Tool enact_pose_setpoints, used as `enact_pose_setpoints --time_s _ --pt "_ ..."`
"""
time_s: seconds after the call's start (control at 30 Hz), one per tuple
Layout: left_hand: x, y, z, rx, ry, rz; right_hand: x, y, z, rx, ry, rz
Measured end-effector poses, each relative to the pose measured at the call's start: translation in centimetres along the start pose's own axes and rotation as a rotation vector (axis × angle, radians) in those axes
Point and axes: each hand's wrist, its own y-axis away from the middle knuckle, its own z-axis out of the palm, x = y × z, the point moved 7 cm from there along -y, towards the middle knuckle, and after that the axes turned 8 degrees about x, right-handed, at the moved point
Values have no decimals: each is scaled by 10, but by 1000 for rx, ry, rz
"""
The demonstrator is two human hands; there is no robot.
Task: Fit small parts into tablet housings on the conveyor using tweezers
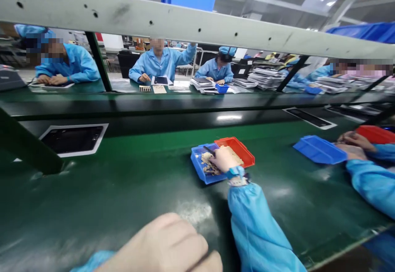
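My right hand [224,159] reaches over a blue bin [200,173] and grips a thin dark tool [209,151] that points to the upper left. Small pale and dark pieces [207,161] lie in this bin. Touching its right side is a red bin [247,153] with more pale pieces, partly behind my hand. Close to the camera at the bottom, my left hand [173,245] is curled above the green table [123,189], somewhat blurred. Its palm side is hidden, so I cannot make out what, if anything, it holds.
A white-edged dark panel [74,138] lies at the left, beside a green post [27,144]. To the right, a person's hands [354,142] are near another blue bin [321,149]. A pale shelf beam [173,21] crosses above; several people in blue sit beyond.
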Motion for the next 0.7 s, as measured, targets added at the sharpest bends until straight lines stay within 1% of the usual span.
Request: enact_pose_setpoints --time_s 0.03,0.07,0.1,0.13,0.17,0.23,0.3,0.33,0.4,0.53,0.63,0.7 --pt "-6 -1 14 -25 40 1 3 -1 12 -26 23 26" --pt "-16 -1 29 -12 85 -35 4 -1 22 -45 41 49" --pt "-26 1 49 -3 161 -63 3 -1 30 -57 55 69" --pt "-42 5 69 44 230 -154 3 0 37 -63 65 85" --pt "-64 12 90 125 295 -315 1 1 41 -64 73 96" --pt "-110 36 128 342 427 -708 -1 2 45 -54 79 101" --pt "-139 51 159 441 436 -847 -3 2 46 -38 71 88" --pt "-152 56 169 485 437 -894 -3 1 46 -32 65 79" --pt "-175 58 182 551 435 -950 -2 1 46 -31 55 70" --pt "-212 52 191 667 443 -1016 2 0 48 -57 38 64" --pt "-230 52 195 734 455 -1062 5 -2 45 -65 10 39" --pt "-233 57 197 750 472 -1077 7 -3 42 -67 -14 28"
